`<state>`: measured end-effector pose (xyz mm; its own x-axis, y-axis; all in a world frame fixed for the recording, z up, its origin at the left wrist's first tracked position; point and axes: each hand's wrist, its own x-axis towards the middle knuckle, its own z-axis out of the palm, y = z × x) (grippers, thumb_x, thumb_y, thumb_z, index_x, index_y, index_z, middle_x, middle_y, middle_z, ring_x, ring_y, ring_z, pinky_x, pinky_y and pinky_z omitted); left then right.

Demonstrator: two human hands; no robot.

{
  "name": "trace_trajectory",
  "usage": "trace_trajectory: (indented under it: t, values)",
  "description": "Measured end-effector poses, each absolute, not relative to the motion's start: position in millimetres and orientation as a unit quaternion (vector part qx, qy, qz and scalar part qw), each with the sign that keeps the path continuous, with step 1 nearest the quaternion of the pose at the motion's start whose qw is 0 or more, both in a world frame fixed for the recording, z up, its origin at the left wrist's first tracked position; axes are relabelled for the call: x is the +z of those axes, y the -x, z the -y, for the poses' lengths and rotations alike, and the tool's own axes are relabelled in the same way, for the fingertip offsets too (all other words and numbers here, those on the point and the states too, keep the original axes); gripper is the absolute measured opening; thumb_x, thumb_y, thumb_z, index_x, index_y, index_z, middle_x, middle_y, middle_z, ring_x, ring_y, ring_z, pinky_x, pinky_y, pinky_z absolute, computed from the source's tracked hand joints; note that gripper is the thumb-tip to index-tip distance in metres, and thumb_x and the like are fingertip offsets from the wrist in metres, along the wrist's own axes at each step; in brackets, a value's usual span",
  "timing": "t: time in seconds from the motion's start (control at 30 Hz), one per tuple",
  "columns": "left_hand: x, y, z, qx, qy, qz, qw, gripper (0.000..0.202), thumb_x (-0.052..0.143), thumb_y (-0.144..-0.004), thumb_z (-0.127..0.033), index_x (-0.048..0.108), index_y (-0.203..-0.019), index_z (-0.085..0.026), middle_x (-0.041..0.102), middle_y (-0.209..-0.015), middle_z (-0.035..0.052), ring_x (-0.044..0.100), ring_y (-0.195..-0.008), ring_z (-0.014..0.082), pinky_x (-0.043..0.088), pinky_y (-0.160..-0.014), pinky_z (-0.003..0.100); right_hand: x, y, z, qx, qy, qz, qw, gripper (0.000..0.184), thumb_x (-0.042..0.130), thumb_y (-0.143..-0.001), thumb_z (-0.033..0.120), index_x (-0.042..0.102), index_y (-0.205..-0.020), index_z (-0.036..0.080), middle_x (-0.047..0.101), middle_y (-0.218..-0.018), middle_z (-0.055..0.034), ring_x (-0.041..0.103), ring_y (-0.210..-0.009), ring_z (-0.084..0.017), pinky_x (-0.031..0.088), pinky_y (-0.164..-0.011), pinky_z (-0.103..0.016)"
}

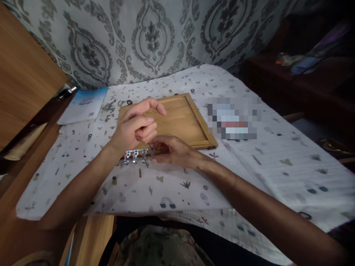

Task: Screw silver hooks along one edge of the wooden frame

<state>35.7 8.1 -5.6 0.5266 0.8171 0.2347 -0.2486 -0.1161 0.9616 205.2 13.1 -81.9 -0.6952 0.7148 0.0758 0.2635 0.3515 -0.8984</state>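
Right hand (173,149) lies curled on the near edge of the wooden board (183,122), with the left hand (135,127) bunched just above it at 11 o'clock; whether either grips anything cannot be told. Hooks (135,155) line that edge from 9 to 3 o'clock, tips toward 6, the fourth half hidden between the fingers.

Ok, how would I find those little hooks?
On the white patterned tablecloth lies a flat square wooden board. Along its near edge, below the left hand, beside the right hand, sits a row of curled silver metal hooks. Only they shine silver against brown wood.
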Motion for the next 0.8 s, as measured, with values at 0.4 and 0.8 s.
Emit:
trace_trajectory:
  t: [0.4, 0.8]
  values:
    - [-7, -35, -11, 0.457, -0.664, -0.252, 0.536, 0.017, 0.050, -0.085, -0.014, 0.059, -0.099, -0.016, 0.033, -0.043, -0.0115, 0.028, -0.039, 0.0077, 0.032, -0.045, 0.020, -53, -195, -19, 0.587, 0.236, 0.719, 0.287, 0.015, 0.062, -0.088, 0.030, 0.067, -0.091, 0.017, 0.059, -0.073, 0.0035, 0.050, -0.063, -0.011, 0.043, -0.061, -0.025]
    - [-9, -34, -6, 0.486, -0.705, -0.331, 0.396, 0.014, 0.055, -0.094, -0.027, 0.064, -0.098, -0.017, 0.057, -0.060, -0.0024, 0.050, -0.054, 0.0119, 0.039, -0.055, 0.025, -71, -187, -26, 0.531, 0.189, 0.756, 0.333, 0.031, 0.063, -0.088, 0.032, 0.056, -0.062, 0.017, 0.043, -0.060, 0.0062, 0.037, -0.056, -0.008, 0.031, -0.054, -0.024]
